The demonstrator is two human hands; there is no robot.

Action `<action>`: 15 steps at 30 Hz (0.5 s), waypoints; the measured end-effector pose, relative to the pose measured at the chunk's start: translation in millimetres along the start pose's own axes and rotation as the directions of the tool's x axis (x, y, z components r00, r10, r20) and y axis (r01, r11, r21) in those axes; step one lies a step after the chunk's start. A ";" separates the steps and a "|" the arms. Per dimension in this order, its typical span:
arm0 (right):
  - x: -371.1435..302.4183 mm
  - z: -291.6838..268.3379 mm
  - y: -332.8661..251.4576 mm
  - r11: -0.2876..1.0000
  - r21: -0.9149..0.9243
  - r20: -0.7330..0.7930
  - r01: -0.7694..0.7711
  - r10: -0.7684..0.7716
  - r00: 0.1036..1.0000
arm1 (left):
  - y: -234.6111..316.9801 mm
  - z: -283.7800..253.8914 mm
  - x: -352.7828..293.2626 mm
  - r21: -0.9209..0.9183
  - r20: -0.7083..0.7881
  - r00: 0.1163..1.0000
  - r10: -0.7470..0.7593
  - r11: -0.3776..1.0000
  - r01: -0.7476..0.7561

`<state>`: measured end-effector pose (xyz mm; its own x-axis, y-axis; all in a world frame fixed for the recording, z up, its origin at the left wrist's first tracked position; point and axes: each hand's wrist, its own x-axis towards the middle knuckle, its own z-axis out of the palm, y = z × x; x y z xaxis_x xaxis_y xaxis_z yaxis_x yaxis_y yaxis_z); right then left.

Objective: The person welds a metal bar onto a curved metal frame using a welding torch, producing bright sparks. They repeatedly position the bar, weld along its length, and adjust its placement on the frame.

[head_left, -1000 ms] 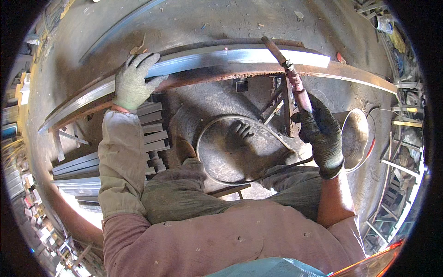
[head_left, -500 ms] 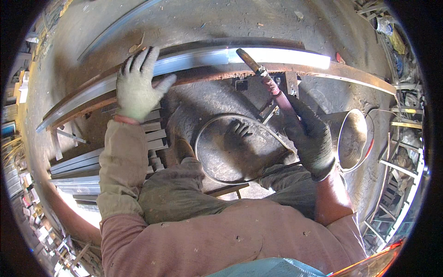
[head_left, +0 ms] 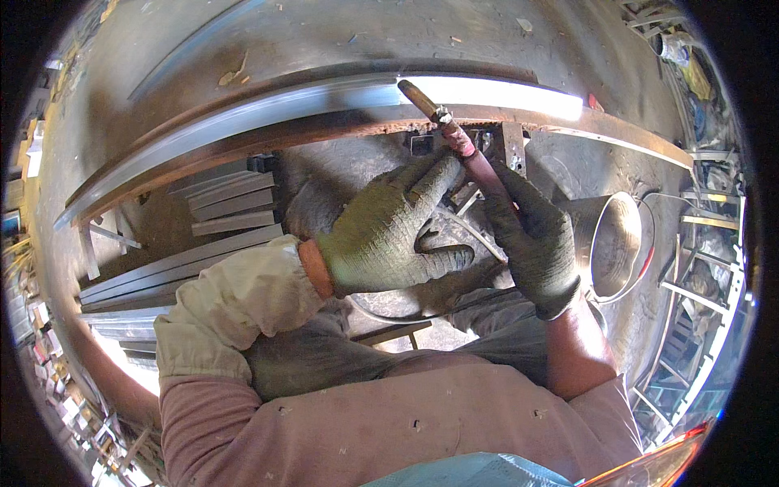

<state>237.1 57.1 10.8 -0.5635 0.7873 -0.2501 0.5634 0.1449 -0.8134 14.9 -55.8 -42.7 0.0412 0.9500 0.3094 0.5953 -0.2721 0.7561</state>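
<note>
My right hand (head_left: 540,247), in a dark grey work glove, is wrapped round the pinkish-red handle of a welding torch (head_left: 456,138). The torch's brass-coloured nozzle points up and left. Its tip is at a long silvery metal bar (head_left: 316,99), beside the spot where the bar turns bright white. My left hand (head_left: 393,231), gloved and with a pale sleeve, is near the torch handle. Its fingers are stretched out and its thumb spread, with nothing in it. Whether its fingertips touch the torch, I cannot tell.
Beneath the bar runs a rusty steel rail (head_left: 324,134) on legs. Several grey metal profiles (head_left: 182,264) lie at the left. A metal bucket (head_left: 621,243) lies on its side at the right, near a cable. Racks with scrap (head_left: 690,308) line the right edge.
My left hand has left the metal bar and moved right and toward me, beside the torch. The right hand has shifted the torch slightly left, bringing its tip to the bar.
</note>
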 end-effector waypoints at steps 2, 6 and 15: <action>1.9 1.5 -5.2 1.000 -0.006 0.006 -0.024 0.024 1.000 | -2.0 -0.1 -0.6 -0.001 -0.007 1.000 0.005 1.000 -0.005; 2.2 3.7 -3.9 0.999 -0.007 0.012 -0.048 0.048 0.999 | -6.2 -1.6 2.0 -0.014 0.008 1.000 0.008 1.000 -0.008; 5.4 11.5 4.3 0.988 0.149 0.025 -0.041 0.038 0.999 | -15.7 2.3 0.5 -0.019 -0.030 0.998 0.054 0.998 -0.055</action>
<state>229.5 55.1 0.0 -0.5566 0.7770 -0.2940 0.4901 0.0214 -0.8714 7.4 -50.7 -55.8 0.0493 0.9288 0.3673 0.5765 -0.3268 0.7489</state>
